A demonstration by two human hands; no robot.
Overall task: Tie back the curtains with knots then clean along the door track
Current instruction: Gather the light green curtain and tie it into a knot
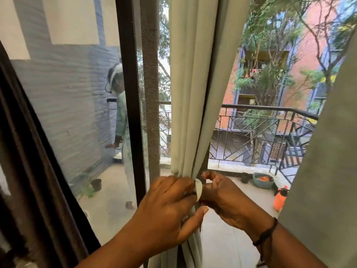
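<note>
A pale green curtain (190,93) hangs in front of the glass door, gathered into a narrow bunch at waist height. My left hand (166,207) grips that bunch from the left, fingers curled round the cloth and thumb pointing right. My right hand (222,196) pinches a pale fold of the fabric (198,189) just beside the left hand's knuckles. A second curtain panel of the same green (324,171) fills the right edge. The door track is hidden below the frame.
A dark brown curtain (29,151) hangs at the left edge. The black door frame (131,93) and a mesh screen (150,93) stand left of the bunch. My reflection shows in the glass. Outside, the balcony has a black railing (260,136), a green tub (263,179), an orange sprayer (280,198).
</note>
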